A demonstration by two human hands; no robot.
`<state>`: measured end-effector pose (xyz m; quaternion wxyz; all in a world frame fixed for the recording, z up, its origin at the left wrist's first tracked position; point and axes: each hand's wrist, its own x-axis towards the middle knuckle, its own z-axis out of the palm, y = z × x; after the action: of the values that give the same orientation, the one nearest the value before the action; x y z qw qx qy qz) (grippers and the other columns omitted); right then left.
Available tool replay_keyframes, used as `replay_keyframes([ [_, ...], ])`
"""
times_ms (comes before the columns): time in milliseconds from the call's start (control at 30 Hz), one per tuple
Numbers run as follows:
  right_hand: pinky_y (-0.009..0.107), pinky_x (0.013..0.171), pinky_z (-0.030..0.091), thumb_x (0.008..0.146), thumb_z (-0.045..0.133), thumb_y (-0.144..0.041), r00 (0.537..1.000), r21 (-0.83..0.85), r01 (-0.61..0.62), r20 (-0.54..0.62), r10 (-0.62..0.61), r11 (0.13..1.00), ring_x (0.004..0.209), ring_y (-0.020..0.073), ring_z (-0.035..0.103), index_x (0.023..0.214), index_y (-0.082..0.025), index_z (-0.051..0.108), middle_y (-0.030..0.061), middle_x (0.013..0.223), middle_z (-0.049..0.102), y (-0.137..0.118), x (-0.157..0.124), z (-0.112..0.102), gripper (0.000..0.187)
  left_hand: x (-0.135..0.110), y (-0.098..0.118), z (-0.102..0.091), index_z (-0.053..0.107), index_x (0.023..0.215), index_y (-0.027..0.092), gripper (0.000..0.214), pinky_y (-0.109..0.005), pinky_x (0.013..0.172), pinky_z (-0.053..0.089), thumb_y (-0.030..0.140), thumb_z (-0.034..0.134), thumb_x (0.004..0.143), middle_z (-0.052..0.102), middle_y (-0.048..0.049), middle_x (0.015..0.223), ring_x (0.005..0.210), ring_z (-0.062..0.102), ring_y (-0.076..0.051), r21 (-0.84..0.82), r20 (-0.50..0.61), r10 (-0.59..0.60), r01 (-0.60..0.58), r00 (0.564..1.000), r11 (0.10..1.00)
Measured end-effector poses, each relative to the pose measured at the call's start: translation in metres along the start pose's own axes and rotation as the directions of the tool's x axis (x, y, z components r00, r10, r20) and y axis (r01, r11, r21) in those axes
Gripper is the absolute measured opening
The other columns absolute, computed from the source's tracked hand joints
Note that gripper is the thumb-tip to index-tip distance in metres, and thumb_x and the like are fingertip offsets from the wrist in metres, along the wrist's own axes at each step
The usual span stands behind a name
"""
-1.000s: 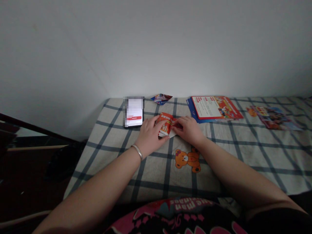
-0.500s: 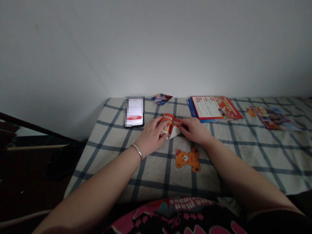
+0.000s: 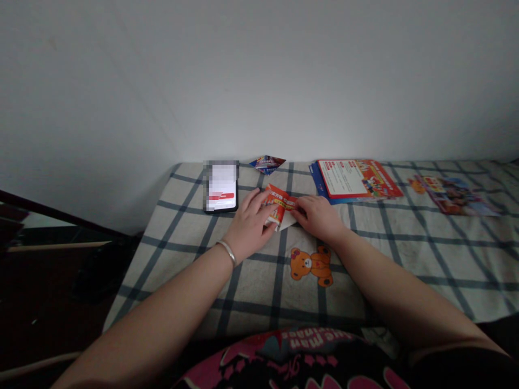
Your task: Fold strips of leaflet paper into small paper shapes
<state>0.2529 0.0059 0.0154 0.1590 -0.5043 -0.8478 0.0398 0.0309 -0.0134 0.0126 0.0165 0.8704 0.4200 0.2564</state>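
A red printed paper leaflet (image 3: pixel 283 203), partly folded with some of its white back showing, lies between my two hands on the checked cloth. My left hand (image 3: pixel 252 222), with a bracelet at the wrist, holds the leaflet's left side, its index finger across the print and its thumb at the lower edge. On the right side, my right hand (image 3: pixel 315 215) pinches the paper with thumb and curled fingers. Part of the leaflet is hidden under the fingers. Beyond it, near the wall, sits a folded dark blue paper piece (image 3: pixel 267 163).
To the left lies a phone (image 3: pixel 222 186) with a lit, partly blurred screen. A stack of printed leaflets (image 3: pixel 352 178) is at the back right, with another colourful sheet (image 3: pixel 458 195) farther right. The checked cloth (image 3: pixel 251 292) bears a printed bear and meets a pale wall (image 3: pixel 259 81).
The leaflet's raised, curled red part has been pressed flatter, showing more of its printed strip. My right hand has shifted slightly left; my left hand stays almost in place.
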Motion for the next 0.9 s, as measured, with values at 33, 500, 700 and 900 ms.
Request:
replay_keyframes([
  [33, 0.032, 0.073, 0.039, 0.091, 0.054, -0.031, 1.000, -0.002, 0.002, -0.006, -0.002, 1.000, 0.080, 0.0208, 0.060, 0.083, -0.019, 0.060, 0.0065, 0.084, 0.068, -0.0003, 0.0001, 0.0006, 0.015, 0.0004, 0.0002, -0.0013, 0.062, 0.119, 0.017, 0.035, -0.055, 0.112, 0.035, 0.022, 0.063, 0.084, 0.047, -0.0107, 0.143, 0.138, 0.033, -0.034, 0.005, 0.000, 0.032, -0.032, 0.999, 0.999],
  [500, 0.030, 0.073, 0.042, 0.091, 0.052, -0.029, 1.000, 0.032, 0.000, -0.017, 0.001, 1.000, 0.077, 0.0197, 0.060, 0.080, -0.019, 0.058, 0.0063, 0.082, 0.067, -0.0020, 0.0029, 0.0007, 0.016, 0.0003, 0.0003, -0.0068, 0.071, 0.096, 0.027, 0.015, -0.062, 0.116, 0.020, 0.020, 0.057, 0.092, 0.074, 0.0019, 0.097, 0.121, 0.056, -0.022, 0.035, 0.060, 0.292, -0.294, 0.955, 0.955],
  [700, 0.030, 0.070, 0.041, 0.089, 0.054, -0.028, 0.999, 0.006, -0.037, 0.006, 0.037, 0.999, 0.075, 0.0192, 0.059, 0.078, -0.019, 0.056, 0.0069, 0.082, 0.066, -0.0041, 0.0039, -0.0004, 0.014, 0.0005, 0.0016, -0.0025, 0.069, 0.097, 0.022, 0.018, -0.050, 0.116, 0.029, 0.018, 0.053, 0.092, 0.072, -0.0005, 0.098, 0.102, 0.064, -0.017, 0.004, 0.095, 0.277, -0.279, 0.956, 0.960],
  [900, 0.031, 0.070, 0.041, 0.090, 0.053, -0.029, 0.998, -0.041, -0.059, 0.011, 0.059, 0.997, 0.078, 0.0203, 0.060, 0.081, -0.020, 0.057, 0.0075, 0.085, 0.067, -0.0060, 0.0036, 0.0002, 0.013, 0.0008, 0.0004, -0.0019, 0.069, 0.098, 0.020, 0.017, -0.043, 0.103, 0.045, 0.019, 0.053, 0.093, 0.069, -0.0025, 0.101, 0.096, 0.062, -0.017, -0.014, 0.119, 0.276, -0.276, 0.954, 0.961],
])
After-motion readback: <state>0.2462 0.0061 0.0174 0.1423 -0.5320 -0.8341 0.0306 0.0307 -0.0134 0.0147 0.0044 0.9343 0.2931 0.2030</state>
